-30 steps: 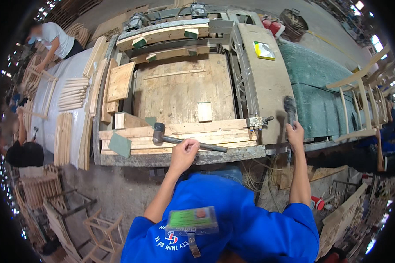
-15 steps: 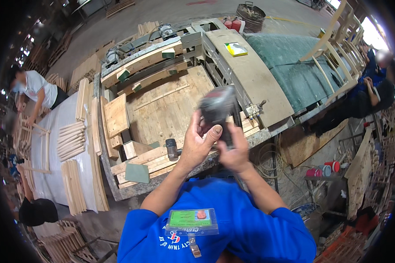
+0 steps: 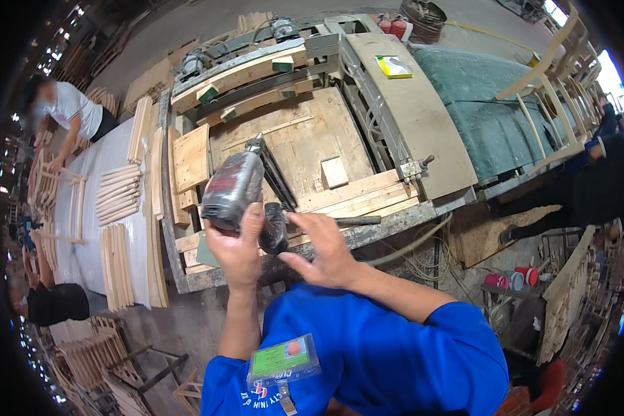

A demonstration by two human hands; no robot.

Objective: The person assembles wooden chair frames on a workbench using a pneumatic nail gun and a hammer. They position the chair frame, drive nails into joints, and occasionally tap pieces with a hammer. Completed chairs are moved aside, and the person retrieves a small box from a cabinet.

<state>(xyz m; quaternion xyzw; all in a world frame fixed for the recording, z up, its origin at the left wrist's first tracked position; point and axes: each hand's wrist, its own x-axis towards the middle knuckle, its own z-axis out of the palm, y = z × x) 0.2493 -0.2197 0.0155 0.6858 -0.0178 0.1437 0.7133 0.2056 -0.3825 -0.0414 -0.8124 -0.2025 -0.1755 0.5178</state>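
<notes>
"So, where's the nail gun?"
"Above the near edge of the desk; the left grip clasps its body."
"And the right grip?"
"Pinching its black handle end. Right of that, a mallet handle shows near pale boards; farther sits a wooden block."

Blk/grey tool w/ red patches, held tilted, nose away.

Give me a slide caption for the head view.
Left hand and right hand hold a dark handheld tool over a workbench bearing wooden planks.
</notes>
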